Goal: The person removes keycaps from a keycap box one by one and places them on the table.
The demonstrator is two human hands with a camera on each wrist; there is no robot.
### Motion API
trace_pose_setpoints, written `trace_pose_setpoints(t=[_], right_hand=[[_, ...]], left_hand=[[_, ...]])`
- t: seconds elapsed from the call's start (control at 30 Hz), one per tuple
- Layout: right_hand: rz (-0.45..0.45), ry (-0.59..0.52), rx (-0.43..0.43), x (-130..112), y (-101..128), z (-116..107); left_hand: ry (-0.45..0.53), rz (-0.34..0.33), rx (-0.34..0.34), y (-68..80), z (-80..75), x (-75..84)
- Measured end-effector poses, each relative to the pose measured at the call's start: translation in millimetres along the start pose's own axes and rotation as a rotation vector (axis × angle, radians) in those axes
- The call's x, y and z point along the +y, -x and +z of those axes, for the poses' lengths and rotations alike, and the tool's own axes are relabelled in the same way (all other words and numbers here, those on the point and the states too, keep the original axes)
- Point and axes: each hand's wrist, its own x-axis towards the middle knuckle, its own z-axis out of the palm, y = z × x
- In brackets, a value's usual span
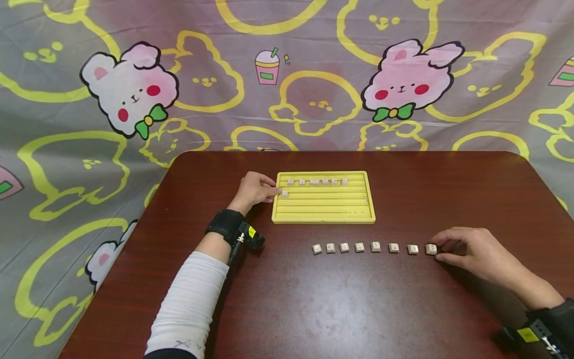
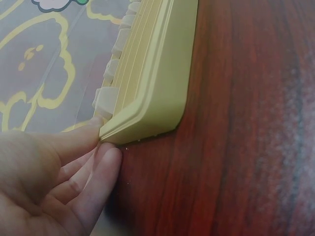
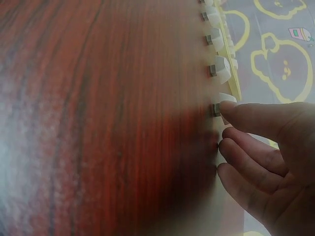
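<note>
A yellow grooved tray (image 1: pixel 323 209) lies on the dark wooden table, with several small white tiles (image 1: pixel 316 181) standing in its top groove. One more tile (image 1: pixel 284 193) sits at the left end of the second groove. My left hand (image 1: pixel 274 191) rests at the tray's left edge, its fingertips touching that tile. In the left wrist view the fingers (image 2: pixel 106 155) lie fairly straight against the tray's corner (image 2: pixel 162 73). Nearer me, several tiles (image 1: pixel 358 247) stand in a line on the table. My right hand (image 1: pixel 439 249) pinches the rightmost tile (image 1: pixel 431 249); the right wrist view shows a fingertip (image 3: pixel 236 110) on it.
The table (image 1: pixel 403 189) has a rounded far edge. A grey cloth (image 1: pixel 287 75) printed with pink rabbits and yellow outlines hangs behind it and drapes down at the left. A black wrist strap (image 1: pixel 224 225) sits on my left arm.
</note>
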Motion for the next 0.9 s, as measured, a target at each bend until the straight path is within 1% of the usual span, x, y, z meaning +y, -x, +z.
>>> trace_pose_setpoints(t=[0.2, 0.33, 0.47, 0.67, 0.9], right_hand=[[0.001, -0.007, 0.005, -2, -3, -3], [0.009, 0.008, 0.000, -4, -7, -12], [-0.012, 0.035, -0.005, -9, -17, -23], [-0.057, 0.051, -0.028, -28, -43, -33], [-0.131, 0.061, -0.102, -54, -85, -30]], left_hand=[[0.006, -0.001, -0.003, 0.9, -0.1, 0.1], [-0.007, -0.001, -0.003, 0.7, -0.5, -0.3], [-0.018, -0.003, -0.003, 0.5, -1.0, -0.3], [-0.014, -0.012, -0.002, 0.6, -1.6, 0.5], [0.002, -0.009, -0.001, -0.1, -0.8, -0.2]])
